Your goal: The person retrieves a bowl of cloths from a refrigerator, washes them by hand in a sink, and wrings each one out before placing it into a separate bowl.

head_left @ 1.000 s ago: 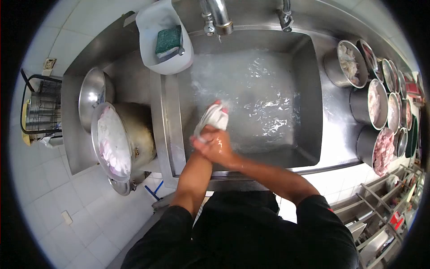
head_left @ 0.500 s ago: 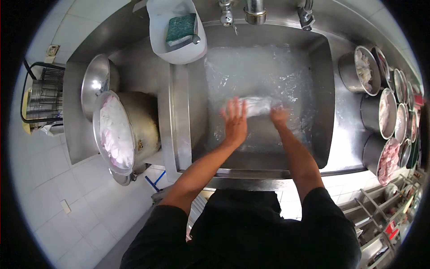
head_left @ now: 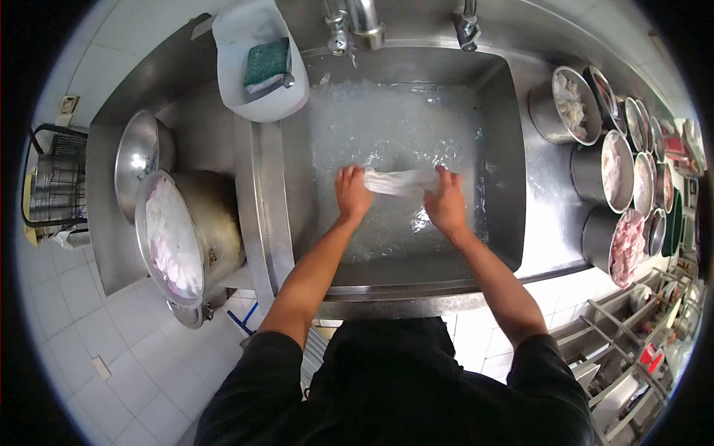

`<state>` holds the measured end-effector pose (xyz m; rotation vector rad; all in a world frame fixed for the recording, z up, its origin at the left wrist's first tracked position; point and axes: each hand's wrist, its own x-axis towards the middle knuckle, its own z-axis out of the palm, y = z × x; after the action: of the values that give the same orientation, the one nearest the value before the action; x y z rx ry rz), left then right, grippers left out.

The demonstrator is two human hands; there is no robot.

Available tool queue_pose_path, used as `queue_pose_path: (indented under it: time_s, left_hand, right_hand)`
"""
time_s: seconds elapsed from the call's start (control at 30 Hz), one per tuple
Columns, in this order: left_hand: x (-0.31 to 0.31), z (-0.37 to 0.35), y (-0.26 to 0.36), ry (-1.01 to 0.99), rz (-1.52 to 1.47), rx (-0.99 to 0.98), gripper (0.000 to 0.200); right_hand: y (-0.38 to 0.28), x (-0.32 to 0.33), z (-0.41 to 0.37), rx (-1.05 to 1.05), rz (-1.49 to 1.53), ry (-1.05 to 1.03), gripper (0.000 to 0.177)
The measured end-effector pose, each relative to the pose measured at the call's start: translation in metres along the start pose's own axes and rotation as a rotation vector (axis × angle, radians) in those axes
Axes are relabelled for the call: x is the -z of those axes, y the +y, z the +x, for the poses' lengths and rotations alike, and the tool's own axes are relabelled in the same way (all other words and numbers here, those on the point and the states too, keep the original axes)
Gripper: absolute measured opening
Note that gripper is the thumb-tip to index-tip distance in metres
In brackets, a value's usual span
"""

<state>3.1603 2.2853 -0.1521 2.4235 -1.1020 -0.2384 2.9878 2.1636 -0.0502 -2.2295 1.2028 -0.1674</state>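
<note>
A white cloth-like item (head_left: 398, 182) is stretched between my two hands at the surface of the cloudy water in the metal sink (head_left: 500, 178). Its left end is gripped by my left hand (head_left: 352, 195), whose fingers are curled round it. My right hand (head_left: 447, 202) pinches the other end, with the thumb and fingers closed on it. The stretch near my right hand looks thin and partly blurred.
A white plastic container (head_left: 262, 111) with a green sponge (head_left: 266, 62) stands at the sink's back left corner. To the left are a large pot (head_left: 216, 223) of white pieces and a metal bowl (head_left: 141, 160). Metal pots (head_left: 587, 167) line the right. Taps (head_left: 338, 39) hang behind.
My left hand has gone from spread fingers over the white item to gripping its left end. The item is now pulled out between both hands. The whole view has shifted slightly.
</note>
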Motion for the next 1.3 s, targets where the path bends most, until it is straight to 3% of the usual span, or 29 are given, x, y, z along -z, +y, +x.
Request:
queue_pose_path:
  time_s: [0.07, 0.17, 0.2, 0.27, 0.3, 0.33, 0.5, 0.53, 0.63, 0.67, 0.77, 0.8, 0.83, 0.87, 0.9, 1.0, 1.1, 1.13, 1.23, 1.27, 1.3]
  left_hand:
    - [-0.009, -0.023, 0.0, -0.047, 0.324, -0.176, 0.029]
    - [-0.046, -0.049, -0.012, -0.273, 0.134, -0.156, 0.031]
    - [-0.061, -0.041, -0.011, -0.397, 0.13, -0.012, 0.034]
    - [-0.054, -0.019, 0.008, -0.525, 0.137, 0.205, 0.036]
    - [-0.032, -0.011, 0.03, -0.587, 0.138, 0.32, 0.036]
    - [-0.009, -0.01, 0.05, -0.385, 0.093, 0.28, 0.036]
    - [0.108, 0.005, 0.115, -0.493, -0.976, 0.344, 0.04]
    - [0.129, -0.001, 0.127, -0.494, -1.221, 0.329, 0.041]
    - [0.172, -0.004, 0.125, -0.404, -1.706, 0.333, 0.043]
    - [0.176, -0.001, 0.11, -0.379, -1.814, 0.257, 0.042]
    - [0.185, 0.004, 0.112, -0.108, -1.988, 0.619, 0.044]
    - [0.179, 0.003, 0.118, -0.14, -1.968, 0.771, 0.053]
    - [0.176, 0.003, 0.121, -0.204, -1.971, 0.77, 0.055]
    - [0.168, 0.003, 0.113, -0.197, -2.056, 0.66, 0.055]
    - [0.165, 0.005, 0.11, -0.191, -2.14, 0.553, 0.056]
    - [0.167, 0.01, 0.106, -0.044, -1.972, 0.594, 0.048]
    - [0.174, 0.004, 0.119, 0.028, -1.482, 0.332, 0.043]
    - [0.178, -0.006, 0.135, 0.111, -1.301, 0.262, 0.042]
    - [0.171, -0.023, 0.141, 0.001, -0.962, -0.05, 0.04]
    - [0.17, -0.023, 0.132, -0.055, -0.916, 0.049, 0.035]
    - [0.172, -0.017, 0.132, -0.027, -1.208, 0.186, 0.032]
  right_hand:
    - [0.036, -0.046, -0.002, 0.179, -0.264, -0.002, 0.059]
    - [0.113, -0.132, 0.004, 0.4, -0.452, -0.406, 0.067]
    - [0.098, -0.118, 0.02, 0.195, -0.395, -0.726, 0.071]
    - [0.069, -0.1, 0.038, 0.026, -0.312, -0.836, 0.076]
    - [0.062, -0.088, 0.036, 0.007, -0.248, -0.793, 0.078]
    - [0.054, -0.075, 0.035, -0.009, -0.184, -0.75, 0.079]
    - [0.007, -0.023, 0.0, 0.175, 0.102, -0.152, 0.08]
    - [0.01, -0.039, 0.005, 0.196, 0.442, -0.093, 0.065]
    - [-0.053, 0.0, 0.009, 0.002, 1.052, 0.055, 0.049]
    - [-0.076, 0.02, 0.005, 0.04, 1.091, 0.12, 0.034]
    - [-0.107, 0.002, 0.009, 0.083, 0.866, 0.425, 0.036]
    - [-0.127, 0.018, 0.0, 0.11, 0.862, 0.404, 0.034]
    - [-0.147, 0.032, -0.014, 0.134, 0.858, 0.381, 0.033]
    - [-0.148, 0.023, -0.018, 0.022, 0.995, 0.151, 0.032]
    - [-0.146, 0.031, -0.018, -0.013, 1.059, 0.09, 0.035]
    - [-0.123, 0.038, -0.031, -0.115, 1.282, -0.08, 0.045]
    - [-0.094, 0.045, -0.034, -0.787, 1.978, -0.496, 0.045]
    - [-0.095, 0.053, -0.036, -0.789, 1.966, -0.746, 0.046]
    - [-0.079, -0.02, -0.011, -0.491, 2.4, -0.69, 0.05]
    - [-0.075, -0.023, -0.008, -0.268, 2.331, -0.644, 0.03]
    - [-0.092, -0.01, -0.005, -0.28, 2.227, -0.354, 0.026]
